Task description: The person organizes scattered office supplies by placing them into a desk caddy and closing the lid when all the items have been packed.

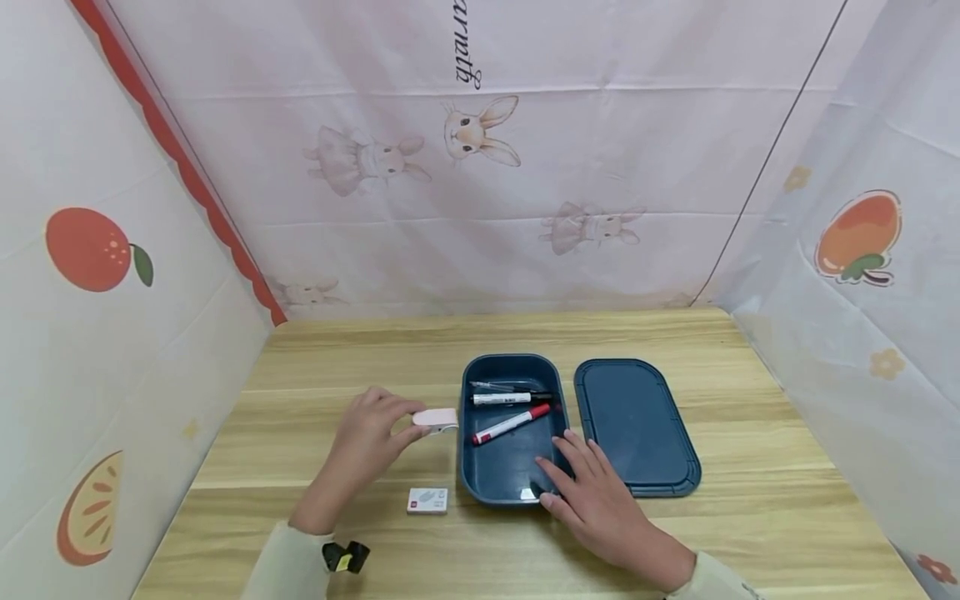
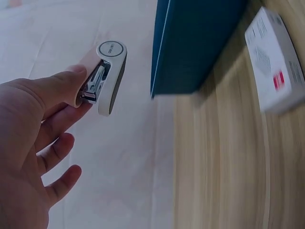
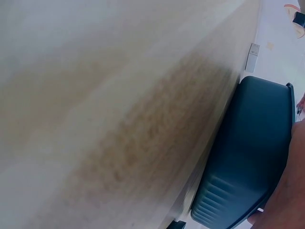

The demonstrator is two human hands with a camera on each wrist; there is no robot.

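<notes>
My left hand [image 1: 367, 433] pinches a small pink and white stapler [image 1: 435, 418] between thumb and fingers, just left of the dark blue storage box [image 1: 504, 477]. In the left wrist view the stapler [image 2: 113, 69] shows its metal inside, and the other fingers are off it. My right hand [image 1: 603, 504] rests on the near right rim of the storage box, its fingers spread over the edge. Inside the box lie a red marker [image 1: 510, 425], a black marker [image 1: 502, 399] and a thin clear pen [image 1: 495, 387]. The right fingers are mostly out of the right wrist view.
A dark blue lid [image 1: 637, 425] lies flat to the right of the storage box. A small white carton [image 1: 427, 502] with a red mark sits on the wooden table [image 1: 360, 350] near the box's left side. Printed cloth walls [image 1: 525, 275] stand behind and at both sides.
</notes>
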